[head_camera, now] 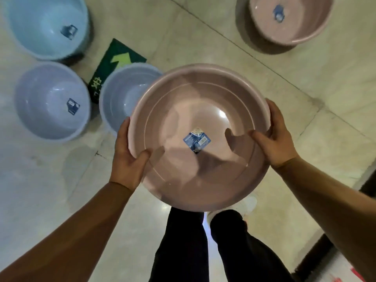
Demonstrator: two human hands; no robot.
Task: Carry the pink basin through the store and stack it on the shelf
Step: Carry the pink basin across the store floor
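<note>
I look down at a tiled floor strewn with spare basins; no shelf in sight. The pink basin is lifted over my legs, left hand and right hand each in a closed grip on its rim. Carrying and stacking remain.

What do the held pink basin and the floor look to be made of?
Pink basin: likely moulded plastic, smooth and semi-glossy; a bright highlight and the thumbs' reflections show inside, and the rim is thin and rolled.
Floor: looks like polished stone or ceramic tile, pale and veined, with straight joint lines; which one, I cannot tell.
</note>
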